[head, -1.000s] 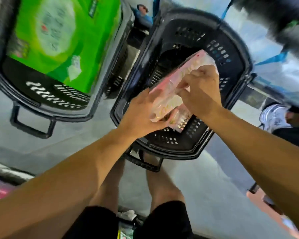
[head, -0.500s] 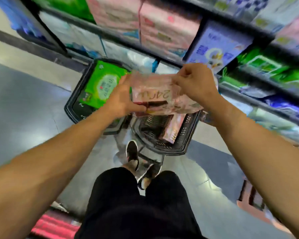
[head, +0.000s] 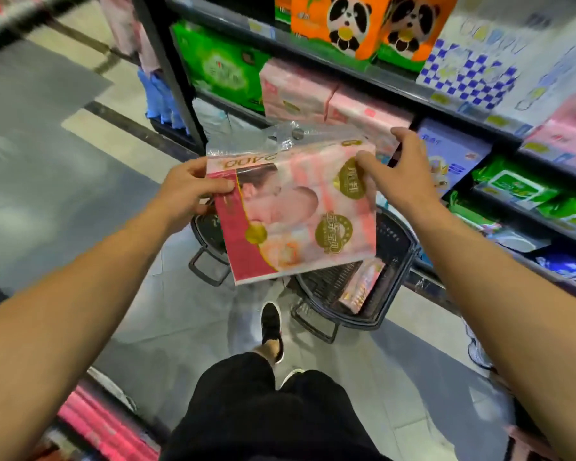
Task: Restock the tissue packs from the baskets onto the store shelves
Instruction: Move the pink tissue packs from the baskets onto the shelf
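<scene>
A pink tissue pack [head: 296, 211] with a clear plastic handle flap hangs in the air above a black basket [head: 396, 261]. My left hand [head: 190, 191] grips its left edge, thumb on the front face. My right hand [head: 396, 164] holds its upper right corner with the fingers spread. A second pink pack [head: 363, 287] lies inside the basket below. Matching pink packs [head: 313, 91] stand on the shelf just beyond the held pack.
Store shelves [head: 413, 91] run along the right, stocked with green, orange panda, blue checked and pink packs. A second black basket [head: 210, 247] shows partly behind the held pack. My legs and shoes stand on the grey floor. Pink goods lie at the lower left.
The pack has risen from the basket to shelf height and turned its printed face toward me. The view has tilted up from the baskets to the shelves.
</scene>
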The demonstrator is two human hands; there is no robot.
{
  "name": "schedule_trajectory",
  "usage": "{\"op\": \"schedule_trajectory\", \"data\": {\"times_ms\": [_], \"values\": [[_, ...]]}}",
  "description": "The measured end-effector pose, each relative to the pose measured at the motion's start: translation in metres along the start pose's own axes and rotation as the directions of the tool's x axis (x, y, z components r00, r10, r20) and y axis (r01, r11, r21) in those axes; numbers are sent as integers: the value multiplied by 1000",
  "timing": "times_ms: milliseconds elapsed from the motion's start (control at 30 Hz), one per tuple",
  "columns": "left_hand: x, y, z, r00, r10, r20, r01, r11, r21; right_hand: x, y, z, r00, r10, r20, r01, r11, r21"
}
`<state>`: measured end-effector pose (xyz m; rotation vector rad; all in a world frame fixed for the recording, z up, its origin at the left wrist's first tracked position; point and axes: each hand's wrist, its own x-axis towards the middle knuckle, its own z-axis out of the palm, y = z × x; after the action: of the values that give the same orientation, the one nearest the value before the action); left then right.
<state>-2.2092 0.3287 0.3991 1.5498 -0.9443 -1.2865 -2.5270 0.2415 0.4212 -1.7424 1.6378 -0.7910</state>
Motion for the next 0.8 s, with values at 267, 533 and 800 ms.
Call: {"op": "schedule_trajectory", "data": {"times_ms": [267, 533, 800], "values": [[-46, 10, -67, 1000, -15, -27, 14, 998, -69, -20, -31, 27, 896, 42, 442, -175, 948, 265], [-40, 9, -123, 995, -64, -73, 55, 991, -121, -27, -86, 65, 851, 59, 521, -264, 906, 330], [-23, 20, -197, 998, -16, -56, 9, 992, -124, -28, -139, 117, 862, 87, 499, -278, 905, 323]]}}
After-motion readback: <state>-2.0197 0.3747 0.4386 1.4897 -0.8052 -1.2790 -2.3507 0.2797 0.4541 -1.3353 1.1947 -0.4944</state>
